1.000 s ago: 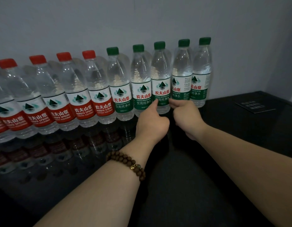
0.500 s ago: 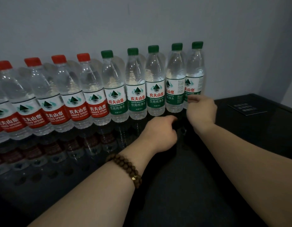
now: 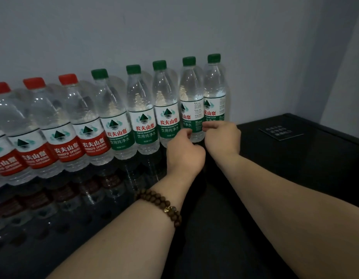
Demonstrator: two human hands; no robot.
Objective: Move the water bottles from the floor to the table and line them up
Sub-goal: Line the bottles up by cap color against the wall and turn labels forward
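Both hands have shifted right: the left hand loosely curled and holding nothing, the right hand pinching narrowly at the last bottle, so the row looks nearly straightened.

bottles rowed on table (against wall)

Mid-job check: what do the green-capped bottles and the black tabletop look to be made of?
Green-capped bottles: clear thin plastic, probably; see-through ribbed walls, glossy printed label wraps, opaque plastic caps. Tabletop: dark and glossy, possibly glass or lacquer, since it mirrors the bottles; can't tell which.
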